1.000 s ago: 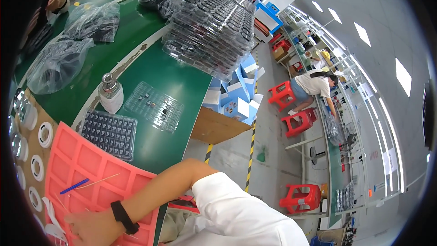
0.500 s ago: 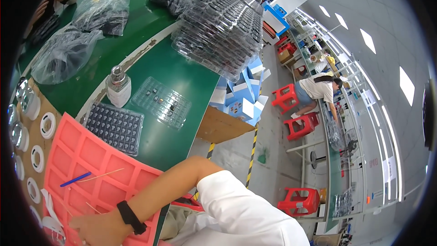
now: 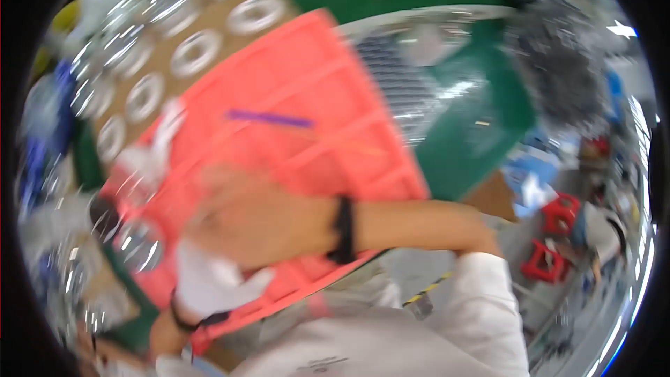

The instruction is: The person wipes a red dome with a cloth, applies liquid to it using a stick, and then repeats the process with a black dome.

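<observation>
My right hand (image 3: 262,220) reaches in from the right over a coral-red divided tray (image 3: 349,98), a black band on its wrist. Motion smears its fingers. Directly below it is my left hand (image 3: 216,283), in a white glove with the thumb stuck out; the right hand overlaps its fingers. On the tray lie a blue pen-like stick (image 3: 269,119), a thin pale stick (image 3: 342,143) and a crumpled white piece (image 3: 166,132) that looks like a glove. A clear round glass-like piece (image 3: 139,244) sits near the tray's left side.
White rings (image 3: 195,54) and clear domed pieces (image 3: 167,10) stand on brown board at the upper left. A dark-celled tray (image 3: 394,66) rests on the green table (image 3: 481,132). Stacked clear trays (image 3: 558,63), blue boxes (image 3: 534,171) and red stools (image 3: 548,262) are to the right.
The view has swung left and down, blurring everything. My gloved left hand has come into sight, with my right hand over it. The tray now appears nearer the middle.
</observation>
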Motion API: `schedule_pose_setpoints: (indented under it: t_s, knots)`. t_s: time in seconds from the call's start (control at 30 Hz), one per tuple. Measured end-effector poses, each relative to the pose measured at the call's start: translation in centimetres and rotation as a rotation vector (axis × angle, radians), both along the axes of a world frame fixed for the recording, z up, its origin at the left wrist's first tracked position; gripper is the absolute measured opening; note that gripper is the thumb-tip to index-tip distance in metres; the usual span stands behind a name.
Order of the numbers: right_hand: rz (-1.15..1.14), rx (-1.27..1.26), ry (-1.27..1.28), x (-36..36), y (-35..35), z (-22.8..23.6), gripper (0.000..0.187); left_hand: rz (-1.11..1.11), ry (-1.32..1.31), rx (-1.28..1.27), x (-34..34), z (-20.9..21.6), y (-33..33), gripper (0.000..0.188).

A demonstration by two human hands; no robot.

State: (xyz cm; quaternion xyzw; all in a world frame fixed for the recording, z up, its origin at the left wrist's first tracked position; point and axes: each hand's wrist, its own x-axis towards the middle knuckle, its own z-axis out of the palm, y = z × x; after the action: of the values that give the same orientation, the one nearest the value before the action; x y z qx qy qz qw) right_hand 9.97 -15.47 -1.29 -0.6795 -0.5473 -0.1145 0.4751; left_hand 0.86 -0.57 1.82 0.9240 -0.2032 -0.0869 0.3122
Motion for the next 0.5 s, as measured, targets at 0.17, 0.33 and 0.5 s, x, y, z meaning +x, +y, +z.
schedule_pose_setpoints:
  t_s: [0.17,0.33,0.5]
  knots:
    - [0.111,-0.019,-0.044,0.0,-0.4,1.2,0.012,0.186,-0.03,-0.11,-1.1,0.3,-0.1,0.05]
    - [0.176,-0.022,-0.042,0.0,-0.1,1.3,0.012,0.228,0.006,-0.184,-1.1,-0.1,0.4,0.051]
    - [0.1,-0.127,-0.05,1.2,-0.1,1.5,0.014,0.16,-0.028,-0.139,-0.5,0.5,0.5,0.049]
